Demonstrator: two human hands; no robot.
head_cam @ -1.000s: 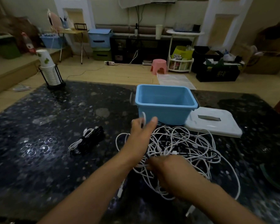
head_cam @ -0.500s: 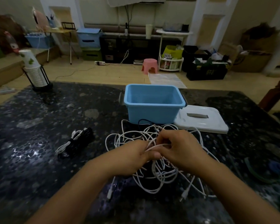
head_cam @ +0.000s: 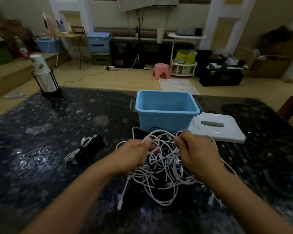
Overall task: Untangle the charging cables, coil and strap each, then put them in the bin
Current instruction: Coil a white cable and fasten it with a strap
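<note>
My left hand (head_cam: 134, 153) and right hand (head_cam: 195, 149) each pinch white strands; the tangled cables (head_cam: 162, 174) hang between and below them, the bin (head_cam: 166, 119) straight behind.

Hands, joined 0.5 s ago, now pull cable tangle (head_cam: 161, 168) apart.

two bare forearms reach in from the bottom edge, uncovered as far back as the frame shows, with no sleeve cuff in sight. the left hand (head_cam: 134, 154) and right hand (head_cam: 197, 152) are ungloved. the near parts of both arms are soft with blur.
</note>
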